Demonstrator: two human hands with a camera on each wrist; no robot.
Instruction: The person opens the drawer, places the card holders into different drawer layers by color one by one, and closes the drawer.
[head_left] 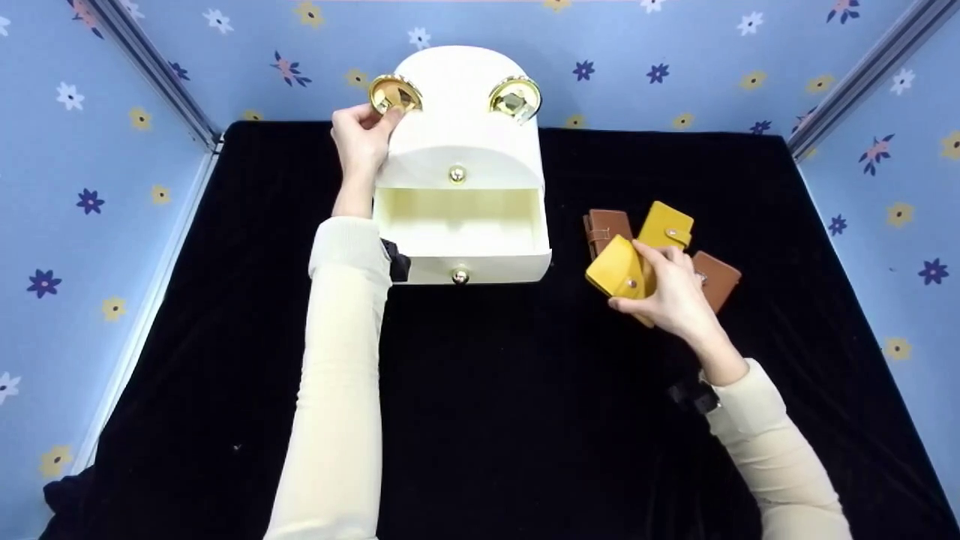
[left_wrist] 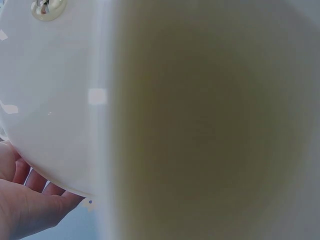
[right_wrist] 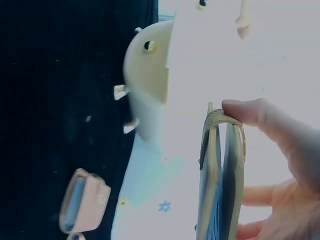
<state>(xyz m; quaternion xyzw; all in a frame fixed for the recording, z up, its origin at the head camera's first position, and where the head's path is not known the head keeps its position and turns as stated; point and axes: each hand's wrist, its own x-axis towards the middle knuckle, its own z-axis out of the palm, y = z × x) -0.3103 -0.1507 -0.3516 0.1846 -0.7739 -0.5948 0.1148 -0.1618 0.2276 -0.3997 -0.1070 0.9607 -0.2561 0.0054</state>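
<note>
My right hand (head_left: 675, 296) pinches a small yellow snap wallet (head_left: 613, 264) between thumb and fingers, above a group of wallets. In the right wrist view the held wallet (right_wrist: 234, 170) appears edge-on, its strap near the thumb. Under and around it lie a second yellow wallet (head_left: 664, 223), a brown wallet (head_left: 609, 223) and another brown wallet (head_left: 718, 279), partly hidden by the hand. My left hand (head_left: 365, 139) grips the upper left side of a white drawer box (head_left: 457, 127), beside a round gold ornament (head_left: 395, 94). Some left fingers are hidden behind it.
The lower drawer (head_left: 472, 268) of the box is pulled out, with bare cream inside. The upper drawer (head_left: 420, 169) is closed. A second gold ornament (head_left: 515, 99) sits on the right. Black cloth (head_left: 495, 405) covers the table, with flowered walls (head_left: 637, 67) around it.
</note>
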